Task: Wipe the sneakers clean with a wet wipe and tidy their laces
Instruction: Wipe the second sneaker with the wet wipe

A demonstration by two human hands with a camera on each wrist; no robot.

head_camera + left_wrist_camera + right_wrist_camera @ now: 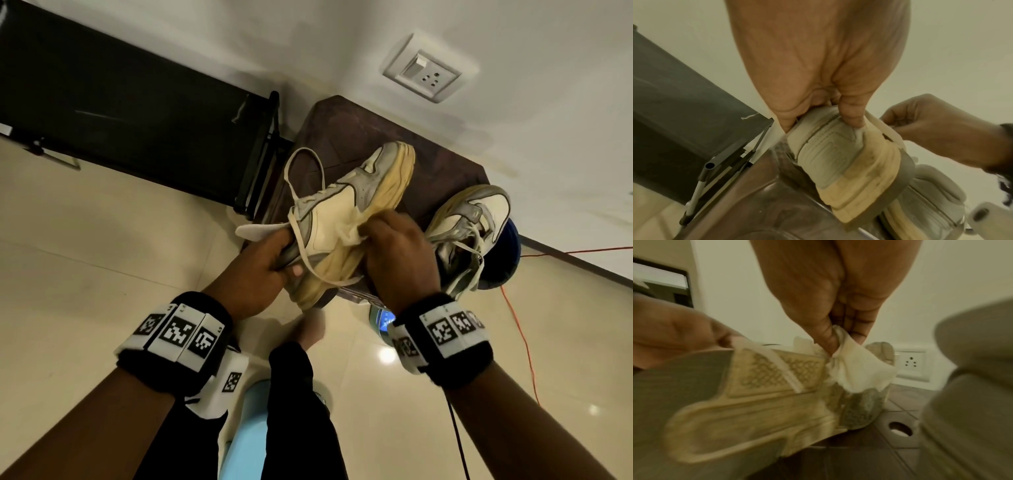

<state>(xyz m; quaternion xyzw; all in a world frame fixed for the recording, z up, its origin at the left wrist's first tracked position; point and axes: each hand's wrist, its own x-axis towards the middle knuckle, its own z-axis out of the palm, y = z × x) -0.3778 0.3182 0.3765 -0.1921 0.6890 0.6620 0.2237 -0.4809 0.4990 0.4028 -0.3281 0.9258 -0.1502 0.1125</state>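
Observation:
My left hand (263, 263) grips the heel end of a cream and grey sneaker (346, 209) held on its side above a dark brown stool (335, 130). In the left wrist view the fingers (851, 116) curl over the sneaker's heel collar (828, 155). My right hand (397, 250) pinches a crumpled white wet wipe (349, 229) against the yellowed midsole; the wipe (857, 369) shows under the thumb (826, 337), over the blurred sole (760, 399). Loose laces (305, 171) loop up and hang. The second sneaker (469, 222) lies to the right.
A black folding cot or rack (137, 113) stands to the left of the stool. A wall socket (428, 73) is behind. An orange cable (520, 329) runs over the tiled floor at right. A blue object (507, 260) sits under the second sneaker. My leg (298, 411) is below.

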